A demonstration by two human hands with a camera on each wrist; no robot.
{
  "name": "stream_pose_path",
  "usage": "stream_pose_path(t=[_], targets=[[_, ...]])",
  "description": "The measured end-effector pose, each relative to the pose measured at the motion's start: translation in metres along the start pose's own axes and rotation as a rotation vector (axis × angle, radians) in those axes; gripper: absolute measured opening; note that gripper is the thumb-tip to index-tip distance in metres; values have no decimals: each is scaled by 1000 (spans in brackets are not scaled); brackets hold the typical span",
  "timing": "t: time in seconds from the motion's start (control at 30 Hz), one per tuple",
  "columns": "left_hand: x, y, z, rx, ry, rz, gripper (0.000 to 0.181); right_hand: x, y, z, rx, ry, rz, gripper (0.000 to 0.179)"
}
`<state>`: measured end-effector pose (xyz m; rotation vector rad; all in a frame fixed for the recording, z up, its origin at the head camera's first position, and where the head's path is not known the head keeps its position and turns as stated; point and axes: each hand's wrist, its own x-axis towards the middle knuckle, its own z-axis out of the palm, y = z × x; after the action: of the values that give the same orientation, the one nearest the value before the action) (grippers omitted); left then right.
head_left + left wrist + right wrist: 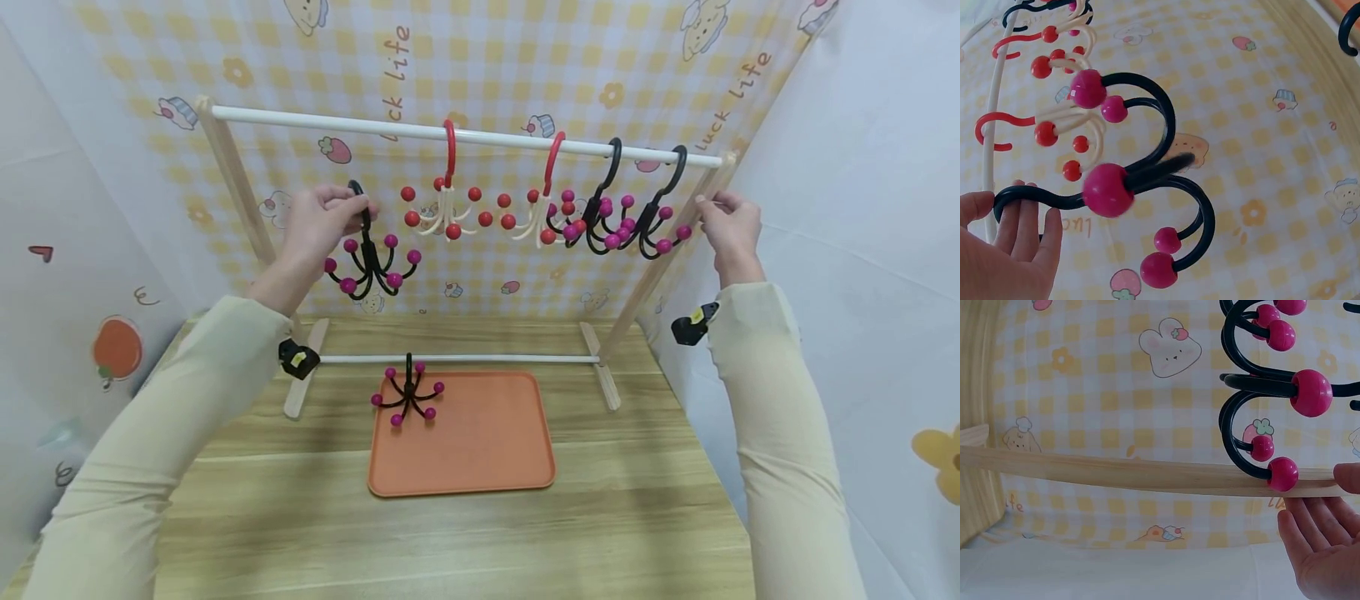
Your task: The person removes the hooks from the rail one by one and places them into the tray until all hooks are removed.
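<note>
My left hand pinches the hook of a black octopus-style hanger whose curved arms end in magenta balls. The hanger dangles upright, its hook below the white rod in the head view. In the left wrist view, fingers lie along the black hook close to the rod. With thumb and fingers, my right hand holds the rack's right wooden post near its top. Along the rod hang two red-and-cream hangers and two black hangers towards the right.
An orange tray lies on the wooden table, with another black hanger at its back left corner. The rack's lower bar runs behind it. A checkered cloth covers the back, and pale walls stand at both sides.
</note>
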<state>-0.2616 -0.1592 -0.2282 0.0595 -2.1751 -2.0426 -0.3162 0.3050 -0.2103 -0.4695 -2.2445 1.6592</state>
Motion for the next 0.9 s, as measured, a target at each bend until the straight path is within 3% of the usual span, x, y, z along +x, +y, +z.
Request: stream_pose_path(t=[0.2,0.43,0.9], targets=[[-2,-15,6,49,-59,-55,31,0,0,0,5,-1,1,49],[-4,-32,18,64,-132,-76,25,-1,0,-1,-9,-7,4,50],[-13,-58,46,5,-201,-171,24,0,0,-1,-19,-10,-7,50]])
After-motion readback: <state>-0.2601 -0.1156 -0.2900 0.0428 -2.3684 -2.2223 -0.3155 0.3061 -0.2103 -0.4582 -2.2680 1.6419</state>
